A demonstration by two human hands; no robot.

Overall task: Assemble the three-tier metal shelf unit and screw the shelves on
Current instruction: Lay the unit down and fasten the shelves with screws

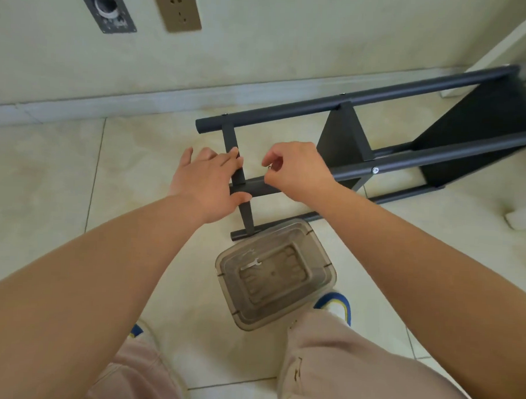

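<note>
We found the dark metal shelf unit (379, 138) lying on its side on the tiled floor (136, 178), running from the centre of the frame to the upper right, where its far end met the wall (263, 33). Two shelves were seated between its round posts, and a screw head (375, 170) showed on the nearer post. At the centre of the frame, the left hand (209, 183) gripped the flat end bar (237, 168) where it crossed a post, fingers over the bar and thumb beneath. The right hand (297, 170) pinched a small silver screw (269, 167) between thumb and forefinger, just beside that joint. Below the hands, at lower centre, stood a clear plastic container (275, 275) with a small flat wrench (250, 264) inside. At upper left the wall carried a socket (177, 9) and a grey plate (108, 11).
</note>
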